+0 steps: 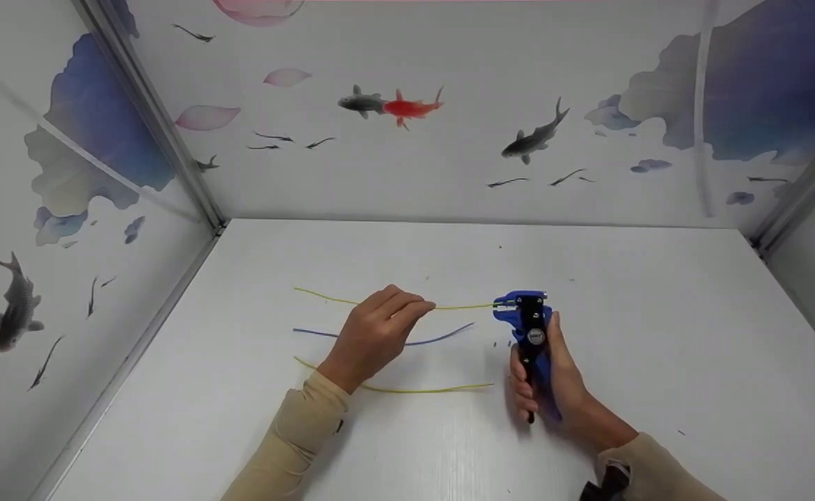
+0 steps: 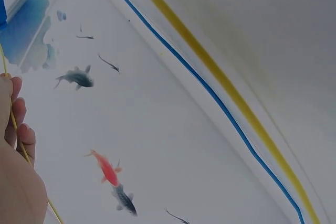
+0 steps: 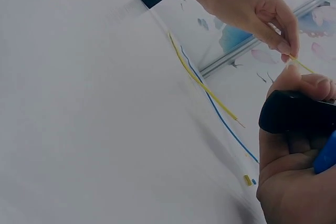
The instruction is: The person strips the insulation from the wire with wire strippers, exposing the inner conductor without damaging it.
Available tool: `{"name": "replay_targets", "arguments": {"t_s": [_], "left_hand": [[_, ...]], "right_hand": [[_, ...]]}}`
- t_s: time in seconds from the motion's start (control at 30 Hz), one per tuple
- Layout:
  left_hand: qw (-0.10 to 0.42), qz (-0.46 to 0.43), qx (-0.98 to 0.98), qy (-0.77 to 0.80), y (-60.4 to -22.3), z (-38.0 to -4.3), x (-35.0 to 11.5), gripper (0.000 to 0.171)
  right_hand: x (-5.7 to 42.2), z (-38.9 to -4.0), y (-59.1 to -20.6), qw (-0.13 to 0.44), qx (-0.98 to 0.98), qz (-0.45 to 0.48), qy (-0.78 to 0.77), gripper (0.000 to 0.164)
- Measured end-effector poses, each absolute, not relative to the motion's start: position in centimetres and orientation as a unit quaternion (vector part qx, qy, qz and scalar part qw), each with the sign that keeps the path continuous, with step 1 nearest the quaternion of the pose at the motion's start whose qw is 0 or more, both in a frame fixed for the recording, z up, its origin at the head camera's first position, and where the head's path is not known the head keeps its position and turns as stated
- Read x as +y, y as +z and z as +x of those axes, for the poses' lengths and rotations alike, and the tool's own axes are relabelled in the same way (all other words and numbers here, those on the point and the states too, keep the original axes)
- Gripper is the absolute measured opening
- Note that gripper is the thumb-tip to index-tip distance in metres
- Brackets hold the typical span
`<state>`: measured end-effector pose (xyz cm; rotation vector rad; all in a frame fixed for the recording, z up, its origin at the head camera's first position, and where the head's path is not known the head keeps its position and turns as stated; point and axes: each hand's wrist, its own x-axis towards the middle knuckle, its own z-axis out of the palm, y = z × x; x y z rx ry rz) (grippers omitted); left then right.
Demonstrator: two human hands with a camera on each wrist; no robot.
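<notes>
My left hand (image 1: 376, 334) pinches a yellow wire (image 1: 463, 307) between thumb and fingers. The wire's right end lies in the jaws of a blue and black wire stripper (image 1: 534, 327), and its left end sticks out past my hand. Around the stripper's handles my right hand (image 1: 560, 390) is wrapped, with the tool's head pointing away from me. Under the left wrist and hand run a blue wire (image 1: 442, 339) and a second yellow wire (image 1: 421, 391), both on the table. Bare strands show at one end of the yellow wire (image 3: 210, 94) in the right wrist view.
Small cut bits of insulation (image 3: 248, 180) lie on the white table (image 1: 407, 452) near the stripper. White panels (image 1: 449, 174) printed with fish stand at the back and sides, joined by metal corner posts (image 1: 163, 118).
</notes>
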<state>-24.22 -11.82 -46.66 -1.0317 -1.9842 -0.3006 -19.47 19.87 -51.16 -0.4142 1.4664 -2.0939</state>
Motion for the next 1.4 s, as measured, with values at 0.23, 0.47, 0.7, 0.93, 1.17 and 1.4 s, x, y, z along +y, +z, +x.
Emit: {"name": "replay_targets", "arguments": {"t_s": [0.23,0.47,0.7,0.93,1.17,1.4], "left_hand": [[0.428,-0.411,-0.796,-0.120,-46.53,-24.23,-11.87,0.013],[0.422,-0.408,-0.801,-0.120,-46.59,-24.27,-11.86,0.012],[0.410,-0.385,-0.819,-0.117,-46.79,-24.38,-12.17,0.013],[0.405,-0.378,-0.824,-0.118,-46.77,-24.42,-12.23,0.013],[0.408,-0.374,-0.824,-0.122,-46.80,-24.37,-12.23,0.012],[0.416,-0.350,-0.832,-0.108,-46.77,-24.34,-12.27,0.013]], "right_hand": [[19.76,-19.34,-50.81,0.274,0.523,-0.163,-0.790,0.091],[19.68,-19.17,-50.56,0.268,0.512,-0.166,-0.799,0.091],[19.85,-19.25,-50.59,0.259,0.506,-0.188,-0.801,0.092],[19.84,-19.18,-50.52,0.243,0.525,-0.168,-0.798,0.091],[19.72,-19.11,-50.67,0.240,0.533,-0.138,-0.800,0.089],[19.65,-19.13,-50.86,0.232,0.541,-0.124,-0.799,0.089]]}}
